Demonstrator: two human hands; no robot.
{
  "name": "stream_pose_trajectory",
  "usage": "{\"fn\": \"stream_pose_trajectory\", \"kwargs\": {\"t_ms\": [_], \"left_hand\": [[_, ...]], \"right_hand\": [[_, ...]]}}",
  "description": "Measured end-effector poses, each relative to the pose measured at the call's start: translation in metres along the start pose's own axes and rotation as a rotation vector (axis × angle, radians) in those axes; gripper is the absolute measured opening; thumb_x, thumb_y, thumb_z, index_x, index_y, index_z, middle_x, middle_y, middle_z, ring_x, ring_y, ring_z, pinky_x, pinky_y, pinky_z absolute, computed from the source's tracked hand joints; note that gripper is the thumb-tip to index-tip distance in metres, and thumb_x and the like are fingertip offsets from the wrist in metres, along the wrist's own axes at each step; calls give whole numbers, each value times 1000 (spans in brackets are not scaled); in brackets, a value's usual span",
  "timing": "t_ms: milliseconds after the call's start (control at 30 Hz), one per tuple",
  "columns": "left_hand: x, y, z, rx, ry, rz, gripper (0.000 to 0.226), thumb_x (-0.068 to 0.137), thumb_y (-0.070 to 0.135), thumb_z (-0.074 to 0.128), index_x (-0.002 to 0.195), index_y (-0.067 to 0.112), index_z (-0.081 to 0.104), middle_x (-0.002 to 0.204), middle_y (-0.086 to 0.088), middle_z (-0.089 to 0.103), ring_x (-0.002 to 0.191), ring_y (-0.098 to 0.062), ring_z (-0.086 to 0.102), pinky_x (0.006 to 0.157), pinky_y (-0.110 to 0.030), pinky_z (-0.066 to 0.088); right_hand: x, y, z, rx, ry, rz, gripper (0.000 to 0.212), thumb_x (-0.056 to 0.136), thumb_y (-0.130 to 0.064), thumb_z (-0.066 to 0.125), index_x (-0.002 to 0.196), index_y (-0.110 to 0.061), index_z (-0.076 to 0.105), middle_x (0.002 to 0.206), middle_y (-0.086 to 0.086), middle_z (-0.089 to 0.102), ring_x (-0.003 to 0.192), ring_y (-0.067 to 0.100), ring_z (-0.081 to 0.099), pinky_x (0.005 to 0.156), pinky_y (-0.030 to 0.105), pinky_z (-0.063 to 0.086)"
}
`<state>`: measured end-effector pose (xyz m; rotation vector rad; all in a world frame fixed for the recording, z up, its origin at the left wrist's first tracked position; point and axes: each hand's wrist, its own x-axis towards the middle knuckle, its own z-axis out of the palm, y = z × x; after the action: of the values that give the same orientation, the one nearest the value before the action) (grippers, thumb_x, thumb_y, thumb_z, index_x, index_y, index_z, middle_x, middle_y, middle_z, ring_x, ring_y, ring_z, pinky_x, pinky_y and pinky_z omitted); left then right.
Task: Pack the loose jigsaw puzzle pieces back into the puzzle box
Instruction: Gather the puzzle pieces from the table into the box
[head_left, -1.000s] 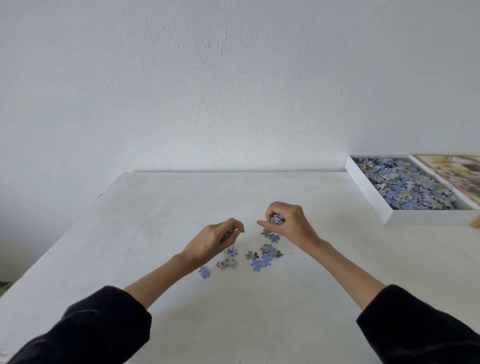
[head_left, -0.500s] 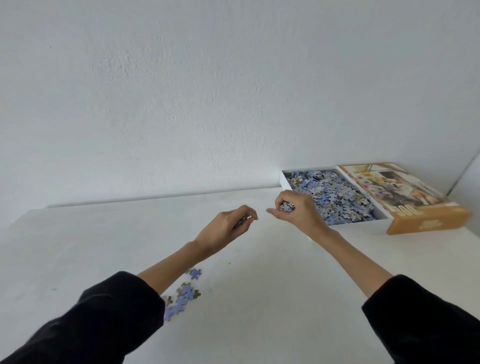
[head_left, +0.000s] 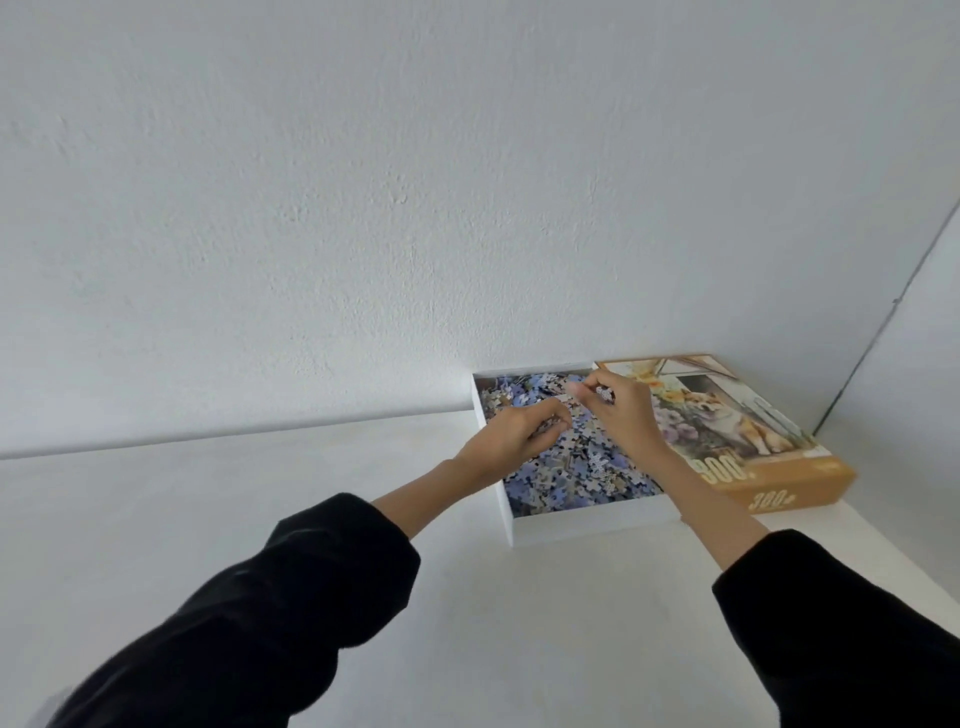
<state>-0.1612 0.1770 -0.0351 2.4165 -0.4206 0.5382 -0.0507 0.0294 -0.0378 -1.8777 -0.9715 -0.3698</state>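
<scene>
both hands hang over the open puzzle box (head_left: 592, 525), the right hand (head_left: 621, 415) fingers (head_left: 584, 387) pinching a few pieces (head_left: 605, 393) to drop below them, the left hand (head_left: 511, 441) fingers curled, contents hidden.

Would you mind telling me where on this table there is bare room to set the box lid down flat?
The table is bare left of the white box tray, back to the wall, and in front of it between the sleeves. The right corner is crowded: the tray holds puzzle pieces, with the lid alongside it.
</scene>
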Motion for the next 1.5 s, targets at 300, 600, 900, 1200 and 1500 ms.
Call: {"fn": "stream_pose_trajectory", "kwargs": {"t_ms": [300,600,900,1200,1500], "left_hand": [[16,-25,31,44,62,-63,21,97,26,45,105,11,57,104,-1,52,88,-11,53,74,-26,44],[13,-35,34,346,-240,-242,55,100,42,26,145,10,24,153,-8,24,139,-20,25,113,-36,19],[11,-36,12,123,-159,-230,45,101,31,28,136,5,36,136,-14,41,121,-23,45,99,-28,33],[-15,-33,-35,66,-33,-185,36,101,27,31,123,4,50,124,-11,52,111,-19,51,92,-26,38],[-114,-32,-105,180,-11,-259,36,101,31,32,124,12,52,124,-4,53,109,-17,52,93,-31,40]], "right_hand": [[-15,38,1,-101,44,50,37,90,-41,41,86,-15,67,78,-5,62,77,12,56,70,29,44],[-19,40,12,-373,-294,119,37,99,-26,35,133,-15,48,137,1,48,128,14,39,105,27,26],[-18,32,5,-276,-181,84,30,98,-22,41,120,-15,60,120,1,62,115,17,53,98,29,37],[-24,-22,23,-192,-137,76,29,96,-22,44,118,-15,62,118,2,64,111,17,56,88,33,48],[-55,-103,77,-138,-175,-12,27,95,-18,46,115,-14,64,111,2,66,108,18,57,80,27,45]]}}
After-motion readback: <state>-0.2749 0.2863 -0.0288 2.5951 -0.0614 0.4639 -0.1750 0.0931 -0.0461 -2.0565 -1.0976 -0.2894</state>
